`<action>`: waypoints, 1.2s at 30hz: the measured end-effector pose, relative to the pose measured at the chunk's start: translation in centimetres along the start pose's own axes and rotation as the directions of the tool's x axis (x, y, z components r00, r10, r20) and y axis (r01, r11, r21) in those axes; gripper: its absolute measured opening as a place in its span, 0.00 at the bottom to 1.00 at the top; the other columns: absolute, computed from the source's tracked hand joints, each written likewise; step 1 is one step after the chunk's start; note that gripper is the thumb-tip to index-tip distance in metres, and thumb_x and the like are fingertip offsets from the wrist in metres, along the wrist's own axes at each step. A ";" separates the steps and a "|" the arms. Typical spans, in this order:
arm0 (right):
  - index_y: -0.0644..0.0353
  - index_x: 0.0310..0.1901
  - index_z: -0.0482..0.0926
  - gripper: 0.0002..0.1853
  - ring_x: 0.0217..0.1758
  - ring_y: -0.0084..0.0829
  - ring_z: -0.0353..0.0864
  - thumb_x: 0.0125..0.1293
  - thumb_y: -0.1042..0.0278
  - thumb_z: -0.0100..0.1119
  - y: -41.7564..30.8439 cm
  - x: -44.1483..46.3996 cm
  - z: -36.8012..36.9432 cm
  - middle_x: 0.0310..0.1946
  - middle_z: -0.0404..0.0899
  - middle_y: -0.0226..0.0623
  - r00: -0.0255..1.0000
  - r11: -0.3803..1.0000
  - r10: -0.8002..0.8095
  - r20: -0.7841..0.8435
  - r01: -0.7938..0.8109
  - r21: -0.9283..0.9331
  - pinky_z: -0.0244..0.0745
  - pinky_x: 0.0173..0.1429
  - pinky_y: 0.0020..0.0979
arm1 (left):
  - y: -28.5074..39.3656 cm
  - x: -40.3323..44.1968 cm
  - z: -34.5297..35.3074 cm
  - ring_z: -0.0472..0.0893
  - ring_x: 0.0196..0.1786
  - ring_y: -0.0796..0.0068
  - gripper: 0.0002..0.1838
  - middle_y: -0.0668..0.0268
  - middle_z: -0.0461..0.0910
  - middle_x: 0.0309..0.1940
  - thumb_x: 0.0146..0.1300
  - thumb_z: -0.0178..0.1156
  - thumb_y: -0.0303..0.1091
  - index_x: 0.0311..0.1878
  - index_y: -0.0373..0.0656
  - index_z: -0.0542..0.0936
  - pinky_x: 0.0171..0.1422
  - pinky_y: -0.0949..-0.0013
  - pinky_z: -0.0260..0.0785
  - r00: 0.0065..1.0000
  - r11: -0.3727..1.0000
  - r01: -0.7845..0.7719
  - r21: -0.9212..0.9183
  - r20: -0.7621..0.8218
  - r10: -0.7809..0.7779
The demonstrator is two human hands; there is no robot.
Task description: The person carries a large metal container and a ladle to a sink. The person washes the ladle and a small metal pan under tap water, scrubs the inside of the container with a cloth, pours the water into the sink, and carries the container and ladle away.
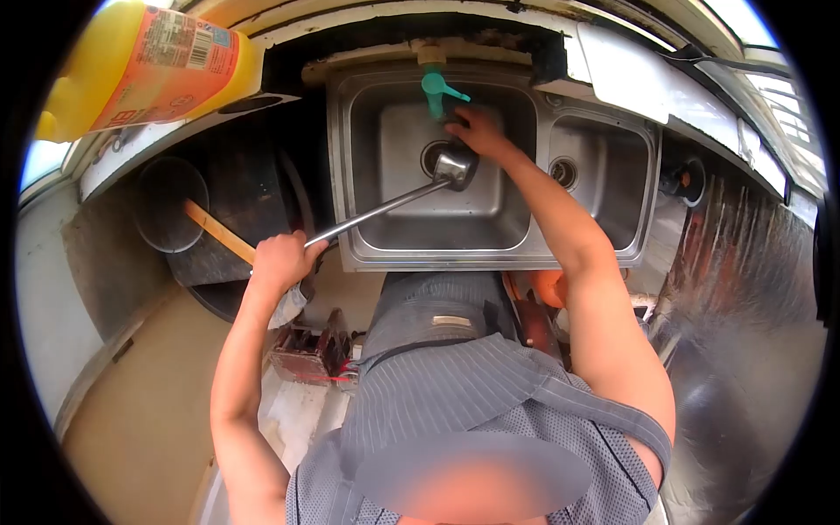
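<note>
A long-handled metal ladle (455, 166) reaches over the large sink basin (394, 232), its head near the drain. My left hand (280, 260) is closed around the far end of its handle, left of the sink's front edge. Over the back of the same basin, my right hand (479, 136) is just below the green tap (434, 85). Its thumb and forefinger are apart, and I cannot make out anything held in them. Whether it touches the tap is unclear, and some of its fingers are hidden.
A smaller basin (604, 188) adjoins on the right. A yellow jug (166, 66) with an orange label stands at upper left. Below it are a round pan (171, 206) and a wooden handle (219, 231). An orange object (549, 287) lies under the sink's front edge.
</note>
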State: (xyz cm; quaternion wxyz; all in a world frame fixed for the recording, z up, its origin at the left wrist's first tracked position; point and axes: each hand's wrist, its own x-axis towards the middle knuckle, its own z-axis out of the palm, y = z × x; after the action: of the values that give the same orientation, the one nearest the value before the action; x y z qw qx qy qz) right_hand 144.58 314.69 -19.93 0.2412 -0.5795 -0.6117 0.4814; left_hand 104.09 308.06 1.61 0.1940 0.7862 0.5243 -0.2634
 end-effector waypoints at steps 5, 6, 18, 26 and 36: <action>0.63 0.47 0.79 0.17 0.57 0.47 0.80 0.68 0.55 0.63 3.6 -0.6 1.7 0.51 0.81 0.50 0.976 0.985 0.159 -0.149 -0.148 0.084 0.74 0.60 0.42 | 0.5 0.4 0.4 0.83 0.32 0.43 0.29 0.50 0.82 0.24 0.69 0.56 0.60 0.30 0.38 0.80 0.38 0.47 0.76 0.998 0.999 0.053 -0.009 0.030 -0.052; 0.63 0.46 0.80 0.16 0.58 0.48 0.79 0.69 0.57 0.62 3.8 -1.6 3.9 0.52 0.81 0.50 0.989 0.997 0.056 -0.136 -0.061 -0.036 0.73 0.62 0.42 | 0.4 0.3 0.7 0.84 0.32 0.43 0.30 0.50 0.83 0.24 0.69 0.56 0.60 0.30 0.37 0.80 0.38 0.47 0.76 0.997 0.998 0.069 -0.013 0.029 -0.068; 0.54 0.57 0.82 0.17 0.71 0.47 0.69 0.68 0.63 0.59 -0.5 -6.9 8.8 0.64 0.76 0.36 0.925 0.821 -0.379 -0.041 0.315 -0.477 0.62 0.75 0.46 | 0.8 -0.5 2.4 0.84 0.38 0.42 0.32 0.46 0.84 0.30 0.70 0.53 0.61 0.35 0.35 0.83 0.44 0.46 0.77 0.966 0.983 0.176 -0.047 0.202 -0.163; 0.60 0.52 0.81 0.15 0.56 0.53 0.78 0.75 0.61 0.50 7.4 -0.2 7.4 0.53 0.80 0.51 0.915 0.842 0.402 0.022 -0.379 0.384 0.72 0.63 0.43 | 0.9 -0.9 4.4 0.83 0.40 0.40 0.35 0.44 0.83 0.30 0.71 0.51 0.64 0.33 0.35 0.81 0.44 0.44 0.75 0.959 0.970 0.209 -0.126 0.219 -0.178; 0.50 0.66 0.74 0.23 0.64 0.57 0.70 0.70 0.64 0.58 -1.8 -6.5 9.4 0.60 0.71 0.62 0.921 0.904 -0.197 -0.336 0.038 -0.426 0.70 0.66 0.51 | 2.6 -1.5 3.8 0.82 0.46 0.38 0.38 0.39 0.83 0.36 0.72 0.48 0.65 0.36 0.30 0.84 0.51 0.46 0.73 0.878 0.904 0.345 -0.254 0.427 -0.215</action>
State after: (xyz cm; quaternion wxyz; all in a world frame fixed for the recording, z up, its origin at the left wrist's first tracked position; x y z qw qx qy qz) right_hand 137.09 305.92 -20.55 0.2543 -0.6590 -0.6767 0.2078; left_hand 105.27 303.82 -0.42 0.3791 0.5903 0.6205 -0.3505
